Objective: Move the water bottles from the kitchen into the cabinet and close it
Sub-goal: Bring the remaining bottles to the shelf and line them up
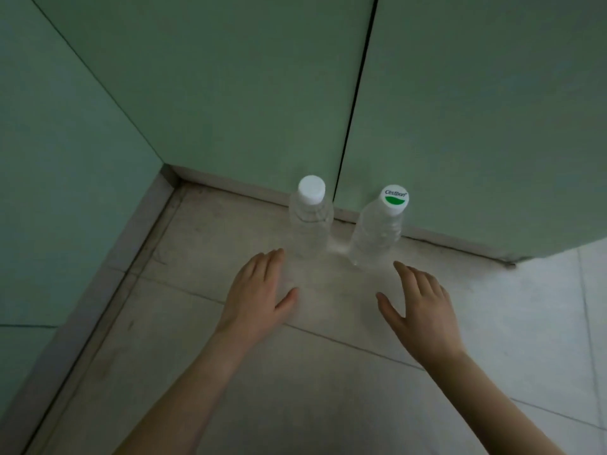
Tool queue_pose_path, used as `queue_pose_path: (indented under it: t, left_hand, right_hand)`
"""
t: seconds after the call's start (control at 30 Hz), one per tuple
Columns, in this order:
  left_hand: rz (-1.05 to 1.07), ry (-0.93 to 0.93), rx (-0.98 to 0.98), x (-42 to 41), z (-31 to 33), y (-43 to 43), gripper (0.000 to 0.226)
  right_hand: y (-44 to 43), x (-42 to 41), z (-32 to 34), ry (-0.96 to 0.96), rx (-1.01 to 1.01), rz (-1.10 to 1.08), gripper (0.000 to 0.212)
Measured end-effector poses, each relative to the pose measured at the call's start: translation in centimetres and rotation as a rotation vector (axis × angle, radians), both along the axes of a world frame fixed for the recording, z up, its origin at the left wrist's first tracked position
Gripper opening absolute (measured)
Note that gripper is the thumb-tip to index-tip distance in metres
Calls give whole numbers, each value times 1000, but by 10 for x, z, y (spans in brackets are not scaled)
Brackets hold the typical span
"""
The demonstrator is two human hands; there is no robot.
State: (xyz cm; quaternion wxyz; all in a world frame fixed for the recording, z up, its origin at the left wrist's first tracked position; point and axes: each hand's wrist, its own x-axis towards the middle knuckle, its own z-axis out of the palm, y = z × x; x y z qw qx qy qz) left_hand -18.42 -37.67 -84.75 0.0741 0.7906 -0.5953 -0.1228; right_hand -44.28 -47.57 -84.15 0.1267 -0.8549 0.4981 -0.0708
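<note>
both bottles, plain-cap bottle [310, 221] and green-cap bottle [377, 234], look full: heavy, smooth, thin-walled. grip each mid-body. your left hand [259, 290] and right hand [420, 307] hover near them, fingers spread, empty.

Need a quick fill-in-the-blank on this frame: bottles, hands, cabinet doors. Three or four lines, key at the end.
1. The number of water bottles standing on the floor is ____.
2. The bottle with the green mark on its cap stands nearest the ____ hand.
3. The left hand and right hand are both ____, holding nothing.
4. The green cabinet doors behind the plain-capped bottle are ____.

Missing words: two; right; open; closed
</note>
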Motion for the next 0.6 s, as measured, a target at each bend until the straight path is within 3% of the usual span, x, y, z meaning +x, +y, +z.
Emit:
queue_pose_path:
  t: [0.17,0.3,0.4,0.6]
  left_hand:
    - [93,173,-101,7,5,-42,95]
    - [195,416,-178,6,6,-54,102]
    - [241,568,-288,1,2,-64,92]
    - [214,663,-371,-3,-16,-79,67]
  right_hand:
    - [-22,23,2,-191,65,-84,71]
    - [-29,40,1,-472,317,-198,76]
    - [-36,53,-7,-619,381,-253,79]
    - [-46,60,-22,-681,428,-295,70]
